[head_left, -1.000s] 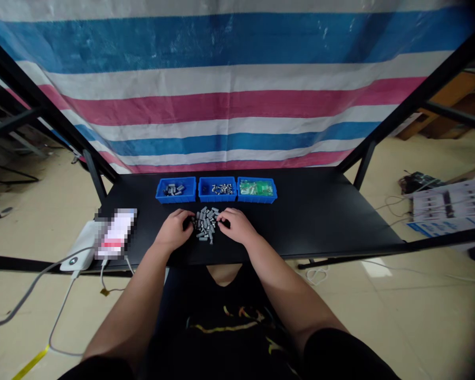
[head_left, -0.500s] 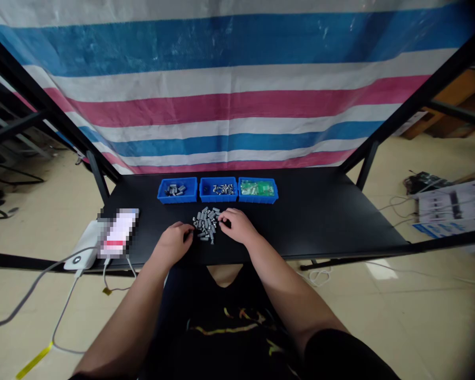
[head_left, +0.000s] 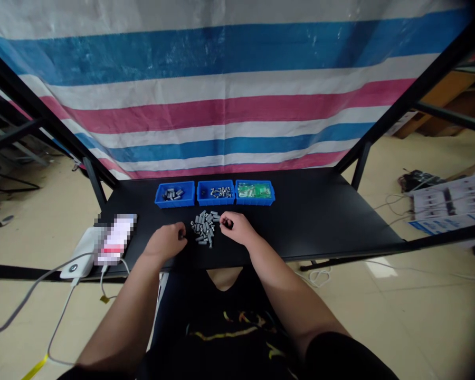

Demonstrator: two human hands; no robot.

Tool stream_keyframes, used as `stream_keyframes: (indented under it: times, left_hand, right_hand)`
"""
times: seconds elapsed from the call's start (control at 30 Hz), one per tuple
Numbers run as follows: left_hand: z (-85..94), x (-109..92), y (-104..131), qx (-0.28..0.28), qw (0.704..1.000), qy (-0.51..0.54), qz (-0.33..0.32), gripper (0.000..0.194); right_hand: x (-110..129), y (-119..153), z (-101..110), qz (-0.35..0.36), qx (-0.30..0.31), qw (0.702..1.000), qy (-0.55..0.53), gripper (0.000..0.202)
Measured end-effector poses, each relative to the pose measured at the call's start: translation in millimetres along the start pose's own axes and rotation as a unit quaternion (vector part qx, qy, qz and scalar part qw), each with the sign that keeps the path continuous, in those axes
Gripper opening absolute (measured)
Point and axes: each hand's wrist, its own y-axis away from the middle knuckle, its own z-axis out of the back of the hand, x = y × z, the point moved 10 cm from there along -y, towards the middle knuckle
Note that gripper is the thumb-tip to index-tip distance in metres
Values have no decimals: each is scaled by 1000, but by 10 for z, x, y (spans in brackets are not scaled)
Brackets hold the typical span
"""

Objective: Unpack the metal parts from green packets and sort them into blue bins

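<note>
A loose pile of small grey and shiny metal cylinder-like parts (head_left: 203, 228) lies on the black table between my hands. My left hand (head_left: 165, 244) is at the pile's left, a small gap away, with its fingers curled together; whatever they hold is hidden. At the pile's right edge, my right hand (head_left: 237, 228) has thumb and fingertips drawn into a pinch close to the parts. I cannot make out what is in it. Behind the pile stand a left blue bin (head_left: 175, 204) with grey cylinders, a middle blue bin (head_left: 216, 201) with small shiny metal parts, and a right blue bin (head_left: 255, 201) with green and clear contents.
A phone (head_left: 116, 240) and a white power bank (head_left: 79, 256) with cables sit at the left edge of the black table (head_left: 312, 216). A striped sheet (head_left: 221, 116) hangs behind, between black frame posts (head_left: 362, 163).
My left hand has moved left, away from the pile, with its fingers curling in more. My right hand stays by the pile's right side. The whole view has shifted slightly.
</note>
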Motion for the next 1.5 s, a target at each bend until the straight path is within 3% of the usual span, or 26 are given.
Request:
stream_keyframes:
  times: [0.07, 0.17, 0.2, 0.27, 0.43, 0.57, 0.6, 0.67, 0.73, 0.8, 0.87, 1.07, 1.37, 1.5]
  left_hand:
    - [315, -10, -122, -72, 997, 26, -2, 7]
    - [871, 29, -153, -285, 955, 84, 5, 15]
    - [958, 36, -133, -330, 939, 93, 3, 17]
    - [956, 28, -112, -359, 928, 99, -9, 18]
    - [475, 69, -16, -310, 947, 80, -2, 8]
    - [92, 99, 76, -274, 958, 89, -6, 7]
    - [26, 100, 83, -265, 959, 95, -11, 6]
    - [-53, 105, 80, -254, 961, 109, -20, 6]
    - [-80, 123, 64, -249, 961, 120, -22, 7]
    - [-83, 137, 48, -246, 961, 126, -23, 8]
    - [-85, 140, 38, -244, 961, 127, -24, 9]
    - [-121, 144, 27, -232, 965, 118, -14, 9]
    - [-149, 127, 9, -225, 970, 95, -18, 9]
    - [-160, 117, 8, -230, 970, 75, -19, 7]
  right_hand:
    - [6, -3, -8, 7, 4, 1000, -1, 15]
    - [10, -6, -3, 9, 1, 1000, -4, 18]
    - [10, -6, 5, 7, -3, 1000, -5, 17]
    - [6, -3, 21, 3, -11, 1000, -5, 16]
    - [-19, 13, 37, -5, -5, 1000, 3, 13]
    - [25, -38, -13, 9, 36, 999, 14, 10]
    - [44, -69, 8, 11, 25, 1000, 10, 10]
    - [53, -126, 166, 0, -66, 998, -14, 3]
    - [2, -108, 354, -28, -186, 981, -48, 17]
    - [-61, -56, 414, -52, -241, 968, -52, 33]
    - [-105, -13, 384, -65, -236, 970, -10, 38]
    - [-255, 95, 367, -105, -206, 970, 76, 22]
    - [-308, -105, 238, -123, -138, 970, 156, 31]
    - [-272, -174, 212, -112, -117, 965, 206, 17]
